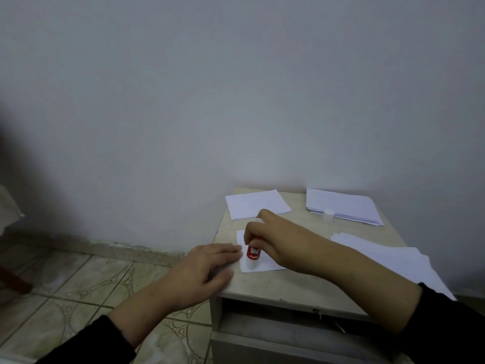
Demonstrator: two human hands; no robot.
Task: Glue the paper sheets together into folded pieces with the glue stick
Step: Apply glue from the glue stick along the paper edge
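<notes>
The right hand [275,245] grips the glue stick [253,254] upright on a paper sheet [265,265]; the left hand [207,269], fingers straight, presses the sheet's left edge.

Two bare forearms reach in from the bottom edge. Each wears a black long sleeve, the left sleeve [105,340] and the right sleeve [446,327] both pushed up short of the wrist. Both hands are bare of gloves.
</notes>
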